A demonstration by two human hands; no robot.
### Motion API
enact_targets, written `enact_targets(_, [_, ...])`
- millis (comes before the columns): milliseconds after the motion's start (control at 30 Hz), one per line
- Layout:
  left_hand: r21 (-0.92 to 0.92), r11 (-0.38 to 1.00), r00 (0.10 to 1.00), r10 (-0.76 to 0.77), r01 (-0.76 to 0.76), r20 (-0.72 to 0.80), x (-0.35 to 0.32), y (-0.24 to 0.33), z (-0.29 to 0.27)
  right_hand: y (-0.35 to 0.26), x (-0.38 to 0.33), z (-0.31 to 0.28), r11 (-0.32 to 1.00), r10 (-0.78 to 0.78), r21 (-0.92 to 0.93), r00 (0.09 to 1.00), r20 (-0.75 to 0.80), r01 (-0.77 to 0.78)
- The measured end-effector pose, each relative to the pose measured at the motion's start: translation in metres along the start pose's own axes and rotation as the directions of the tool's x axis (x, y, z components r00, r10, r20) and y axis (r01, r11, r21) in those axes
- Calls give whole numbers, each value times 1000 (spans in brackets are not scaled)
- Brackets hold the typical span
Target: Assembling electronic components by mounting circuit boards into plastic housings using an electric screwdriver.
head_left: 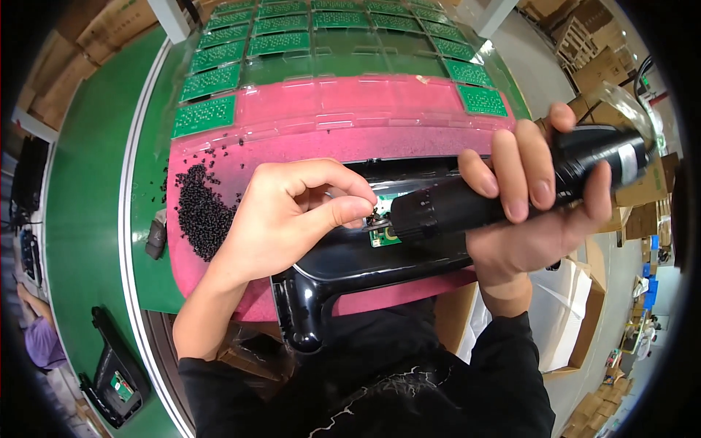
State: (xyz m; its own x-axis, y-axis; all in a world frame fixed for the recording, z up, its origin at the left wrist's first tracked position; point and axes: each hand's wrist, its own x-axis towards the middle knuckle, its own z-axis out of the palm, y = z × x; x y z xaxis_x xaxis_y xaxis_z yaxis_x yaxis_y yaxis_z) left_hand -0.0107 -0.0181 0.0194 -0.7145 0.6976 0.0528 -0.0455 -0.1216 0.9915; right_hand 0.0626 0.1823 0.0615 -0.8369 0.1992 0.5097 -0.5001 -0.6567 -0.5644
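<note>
My right hand [537,212] grips a black electric screwdriver [467,204] held sideways, its tip pointing left at a small green circuit board [385,235]. The board sits inside a glossy black plastic housing [350,270] lying on a pink mat [321,117]. My left hand [292,219] pinches thumb and forefinger together right at the driver's tip, apparently on a tiny black screw that is mostly hidden. A heap of small black screws [201,212] lies on the mat just left of my left hand.
Rows of green circuit boards [212,80] in clear trays fill the far side of the green conveyor [95,204]. Another black housing [113,376] lies lower left, near another person's arm [40,336]. Cardboard boxes [577,292] stand at my right.
</note>
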Motion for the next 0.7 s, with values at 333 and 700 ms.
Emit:
enact_targets(333, [417, 879, 970, 173, -230, 172, 2, -3, 7, -16, -6, 9, 981, -129, -123, 975, 179, 152])
enact_targets(700, [500, 802, 944, 261, -328, 202, 0, -7, 10, -14, -7, 6, 960, -63, -248, 963, 261, 130])
